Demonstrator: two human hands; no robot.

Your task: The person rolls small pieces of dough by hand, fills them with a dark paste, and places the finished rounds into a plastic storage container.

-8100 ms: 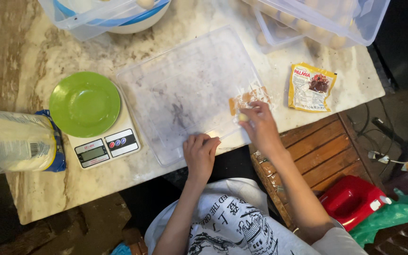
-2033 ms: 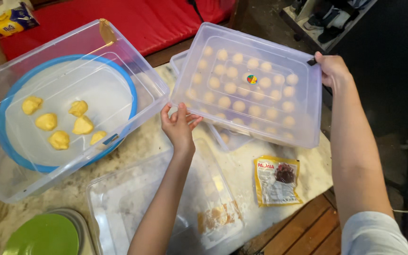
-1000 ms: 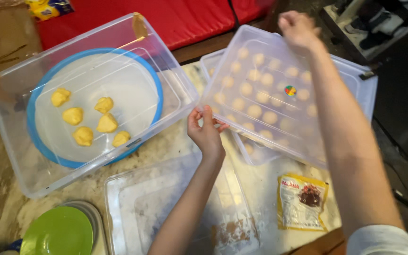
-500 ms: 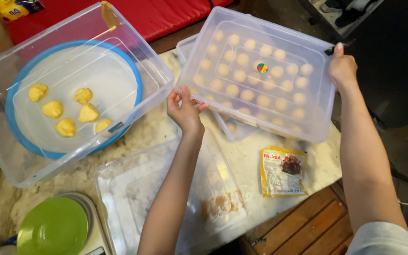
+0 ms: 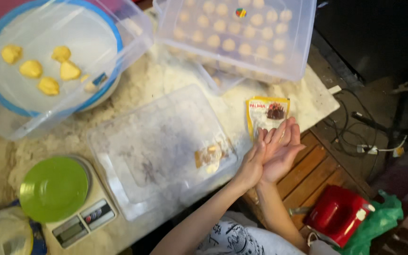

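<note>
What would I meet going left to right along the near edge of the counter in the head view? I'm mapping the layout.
Green plate on a kitchen scale → flour-dusted clear lid → pressed-together hands, left hand then right hand → red container → green bag.

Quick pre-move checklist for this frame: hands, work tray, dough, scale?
1. Left hand and right hand free of any object: ok, pressed palm to palm.
2. Floured clear tray flat on the counter: ok.
3. Dough scrap lying on that tray near the hands: ok.
4. Green plate sitting on the scale: ok.
5. Scale display on: cannot tell.
6. Packet sealed: cannot tell.
</note>
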